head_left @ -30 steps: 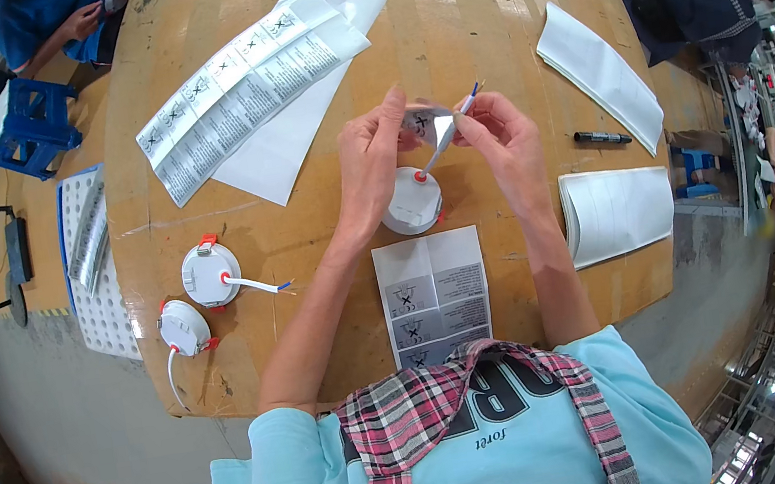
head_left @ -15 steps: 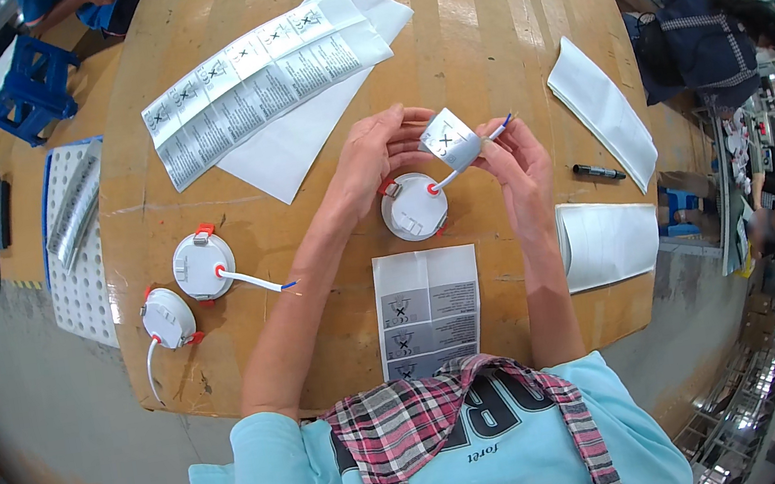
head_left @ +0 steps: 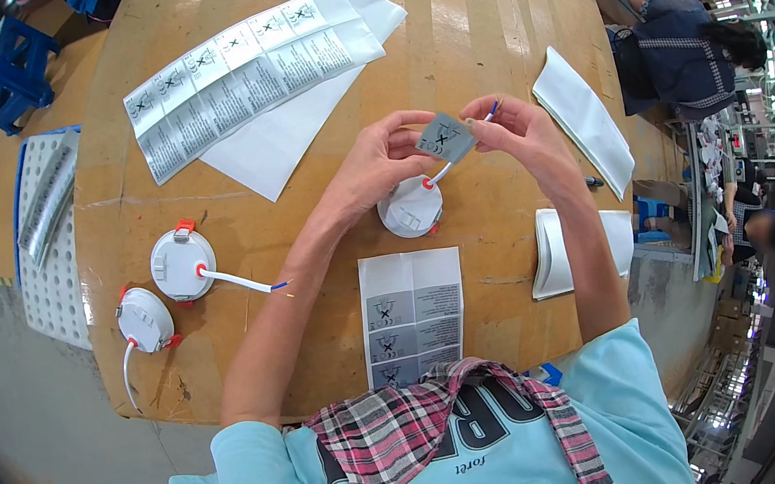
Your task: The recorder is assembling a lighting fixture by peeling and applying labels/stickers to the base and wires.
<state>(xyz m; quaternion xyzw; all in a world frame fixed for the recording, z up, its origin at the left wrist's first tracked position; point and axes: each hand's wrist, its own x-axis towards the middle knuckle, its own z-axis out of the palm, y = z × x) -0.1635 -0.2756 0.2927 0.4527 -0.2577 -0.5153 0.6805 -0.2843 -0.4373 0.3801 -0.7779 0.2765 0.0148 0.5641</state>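
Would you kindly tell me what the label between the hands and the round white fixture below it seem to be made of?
The label looks like thin silvery film or foil-faced paper with a satin finish, judging by its metallic grey. The fixture appears to be moulded plastic, smooth and white, though painted metal is possible.

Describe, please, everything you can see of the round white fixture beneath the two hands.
The round white fixture looks like plastic and lies on the brown table. From a red collar near its upper right, a white cable rises toward the silver label and right hand. Red shows at its lower-right edge. Whether the left hand touches it is unclear.
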